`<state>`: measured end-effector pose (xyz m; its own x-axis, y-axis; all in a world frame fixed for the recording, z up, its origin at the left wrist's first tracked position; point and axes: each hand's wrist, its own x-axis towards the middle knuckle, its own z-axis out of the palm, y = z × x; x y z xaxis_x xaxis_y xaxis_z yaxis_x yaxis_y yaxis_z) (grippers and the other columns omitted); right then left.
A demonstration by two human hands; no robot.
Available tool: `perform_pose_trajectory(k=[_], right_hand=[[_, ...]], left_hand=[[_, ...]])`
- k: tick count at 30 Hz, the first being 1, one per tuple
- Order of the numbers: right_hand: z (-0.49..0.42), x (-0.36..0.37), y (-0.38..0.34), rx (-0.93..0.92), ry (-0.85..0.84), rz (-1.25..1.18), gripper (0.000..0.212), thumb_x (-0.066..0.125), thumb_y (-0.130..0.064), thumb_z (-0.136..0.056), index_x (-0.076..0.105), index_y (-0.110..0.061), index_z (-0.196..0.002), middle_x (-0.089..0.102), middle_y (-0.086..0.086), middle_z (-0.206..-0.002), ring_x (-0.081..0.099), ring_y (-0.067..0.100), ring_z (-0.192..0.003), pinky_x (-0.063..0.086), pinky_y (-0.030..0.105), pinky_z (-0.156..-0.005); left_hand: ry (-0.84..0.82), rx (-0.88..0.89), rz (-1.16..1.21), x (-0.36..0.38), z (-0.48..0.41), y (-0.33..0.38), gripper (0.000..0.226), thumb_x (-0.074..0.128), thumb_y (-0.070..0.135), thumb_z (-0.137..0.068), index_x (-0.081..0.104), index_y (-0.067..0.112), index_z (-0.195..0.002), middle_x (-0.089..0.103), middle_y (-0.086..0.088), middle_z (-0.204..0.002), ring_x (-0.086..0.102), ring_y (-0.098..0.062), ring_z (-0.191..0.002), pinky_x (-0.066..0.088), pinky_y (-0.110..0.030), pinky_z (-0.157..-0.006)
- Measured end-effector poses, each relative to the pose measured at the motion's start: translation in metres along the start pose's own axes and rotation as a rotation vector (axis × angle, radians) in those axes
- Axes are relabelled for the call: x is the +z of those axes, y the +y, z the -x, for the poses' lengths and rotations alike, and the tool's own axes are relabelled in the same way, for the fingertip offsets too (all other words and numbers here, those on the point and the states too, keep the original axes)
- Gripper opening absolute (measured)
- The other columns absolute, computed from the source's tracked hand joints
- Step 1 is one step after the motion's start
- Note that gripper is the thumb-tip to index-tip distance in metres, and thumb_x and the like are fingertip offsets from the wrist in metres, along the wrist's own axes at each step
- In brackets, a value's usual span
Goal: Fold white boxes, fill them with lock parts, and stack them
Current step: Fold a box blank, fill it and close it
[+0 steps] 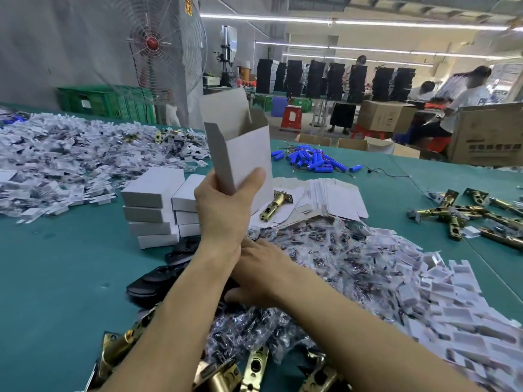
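Observation:
My left hand [223,205] grips the lower end of a white box [240,148] and holds it upright above the table, its top flaps standing open. Below and behind my left forearm, my right hand [254,274] reaches down among the black lock parts [158,281] and small bagged parts [325,256]; its fingertips are hidden, so what it holds cannot be told. Two stacks of closed white boxes [158,207] stand on the green table just left of my left hand. A pile of flat unfolded boxes [331,196] lies behind, with a brass latch [276,205] on it.
Brass latches lie at the near edge [226,374] and at the right [467,213]. A large heap of bagged parts [70,159] covers the left. Blue batteries [314,159] lie further back. A fan [158,46], green crates, cartons and seated workers are beyond the table.

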<state>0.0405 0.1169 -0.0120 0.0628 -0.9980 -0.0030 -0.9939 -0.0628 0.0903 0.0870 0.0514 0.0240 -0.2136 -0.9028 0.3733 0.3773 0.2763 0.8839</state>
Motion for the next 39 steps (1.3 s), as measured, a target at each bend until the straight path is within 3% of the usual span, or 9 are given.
perform_pose_trajectory(k=[8, 13, 19, 22, 25, 28, 31, 35, 39], right_hand=[[-0.008, 0.003, -0.017, 0.131, -0.046, -0.049, 0.041, 0.048, -0.033, -0.100, 0.047, -0.010, -0.135, 0.051, 0.009, -0.133, 0.046, 0.031, -0.124, 0.045, 0.041, -0.093], [-0.004, 0.008, -0.010, 0.169, 0.016, -0.231, 0.028, 0.065, -0.030, -0.089, 0.056, -0.009, -0.106, 0.059, 0.013, -0.113, 0.053, 0.035, -0.110, 0.048, 0.040, -0.089], [-0.008, 0.005, -0.003, 0.265, -0.066, -0.200, 0.061, 0.076, -0.047, -0.080, 0.056, -0.014, -0.128, 0.053, 0.011, -0.127, 0.046, 0.033, -0.118, 0.042, 0.043, -0.098], [-0.006, 0.007, 0.000, 0.287, 0.031, -0.312, 0.047, 0.079, -0.038, -0.079, 0.059, -0.009, -0.109, 0.059, 0.012, -0.113, 0.052, 0.032, -0.107, 0.044, 0.040, -0.086], [-0.003, 0.007, 0.000, 0.297, 0.105, -0.387, 0.025, 0.069, -0.023, -0.085, 0.046, -0.013, -0.085, 0.061, 0.015, -0.096, 0.055, 0.034, -0.090, 0.036, 0.036, -0.070], [0.006, -0.002, 0.012, 0.312, 0.184, -0.585, 0.011, 0.066, -0.013, -0.084, 0.056, -0.013, -0.086, 0.061, 0.006, -0.083, 0.057, 0.026, -0.076, 0.040, 0.029, -0.063], [0.029, -0.015, 0.039, 0.461, 0.380, -0.817, 0.016, 0.070, -0.011, -0.086, 0.070, -0.014, -0.102, 0.068, -0.002, -0.078, 0.062, 0.008, -0.059, 0.046, 0.018, -0.055], [0.072, -0.019, 0.070, 0.690, 0.533, -1.225, 0.024, 0.053, -0.003, -0.098, 0.065, -0.016, -0.114, 0.066, 0.012, -0.093, 0.072, 0.025, -0.058, 0.057, 0.030, -0.048], [0.104, -0.023, 0.086, 0.733, 0.608, -1.466, 0.022, 0.049, 0.003, -0.099, 0.061, -0.008, -0.114, 0.061, 0.018, -0.096, 0.071, 0.032, -0.056, 0.053, 0.025, -0.043]], left_hand=[[-0.045, -0.004, -0.023, 0.001, 0.001, -0.002, 0.021, 0.084, 0.015, -0.079, 0.066, 0.025, -0.076, 0.070, 0.024, -0.065, 0.063, 0.008, -0.062, 0.052, -0.013, -0.057], [-0.078, 0.000, -0.011, 0.004, 0.005, -0.001, 0.021, 0.084, 0.013, -0.079, 0.067, 0.025, -0.077, 0.070, 0.024, -0.065, 0.064, 0.008, -0.061, 0.049, -0.011, -0.056], [-0.112, 0.021, -0.005, 0.006, 0.008, 0.000, 0.023, 0.084, 0.008, -0.077, 0.068, 0.024, -0.077, 0.071, 0.022, -0.066, 0.065, 0.006, -0.062, 0.050, -0.012, -0.057], [-0.127, 0.015, 0.010, 0.007, 0.009, 0.000, 0.025, 0.084, 0.006, -0.077, 0.069, 0.025, -0.078, 0.072, 0.022, -0.068, 0.066, 0.006, -0.063, 0.049, -0.011, -0.056], [-0.130, 0.008, -0.004, 0.007, 0.010, -0.001, 0.025, 0.084, 0.007, -0.077, 0.069, 0.027, -0.079, 0.072, 0.023, -0.070, 0.067, 0.006, -0.066, 0.050, -0.011, -0.057], [-0.112, -0.017, 0.007, 0.007, 0.009, -0.001, 0.023, 0.084, 0.008, -0.078, 0.069, 0.026, -0.081, 0.073, 0.020, -0.072, 0.069, 0.002, -0.068, 0.052, -0.014, -0.059], [-0.102, -0.025, 0.014, 0.007, 0.008, -0.001, 0.021, 0.081, 0.010, -0.081, 0.066, 0.024, -0.082, 0.072, 0.021, -0.070, 0.068, 0.003, -0.067, 0.053, -0.015, -0.060], [-0.195, -0.022, 0.012, 0.008, 0.011, -0.002, 0.022, 0.081, 0.009, -0.081, 0.068, 0.027, -0.082, 0.073, 0.022, -0.073, 0.067, 0.006, -0.069, 0.052, -0.011, -0.060], [-0.431, -0.070, -0.067, 0.007, 0.017, -0.007, 0.027, 0.083, 0.002, -0.075, 0.071, 0.026, -0.084, 0.075, 0.017, -0.074, 0.069, 0.002, -0.069, 0.053, -0.014, -0.061]])
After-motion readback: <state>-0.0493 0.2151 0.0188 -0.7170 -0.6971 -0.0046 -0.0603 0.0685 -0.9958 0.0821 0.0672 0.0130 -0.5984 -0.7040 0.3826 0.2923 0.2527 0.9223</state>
